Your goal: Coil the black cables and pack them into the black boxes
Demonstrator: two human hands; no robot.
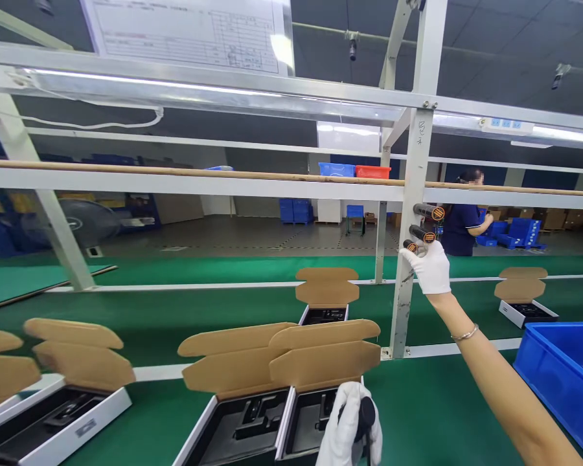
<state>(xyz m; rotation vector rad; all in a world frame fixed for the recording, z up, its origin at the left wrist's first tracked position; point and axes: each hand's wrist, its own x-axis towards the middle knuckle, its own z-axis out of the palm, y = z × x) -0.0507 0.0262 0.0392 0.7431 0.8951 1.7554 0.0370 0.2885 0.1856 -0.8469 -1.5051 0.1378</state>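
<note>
My left hand (350, 424), in a white glove, is closed around a black object with a rounded end (366, 412); most of it is hidden by the fingers. It is over the front of an open white box with a brown lid (325, 362) and a black insert. My right hand (431, 266), also gloved, reaches up to the white post (402, 317). Its thumb and fingers close around the lowest black cylinder (410, 245), whose end has an orange mark. Two similar cylinders, a middle one (422, 233) and a top one (428, 211), stick out from the post above.
More open boxes stand on the green surface: one beside the left hand's box (245, 369), one at left (78, 414), one behind (326, 291), one far right (527, 307). A blue bin (558, 382) is at right. Beyond the frame, a person (461, 223) stands.
</note>
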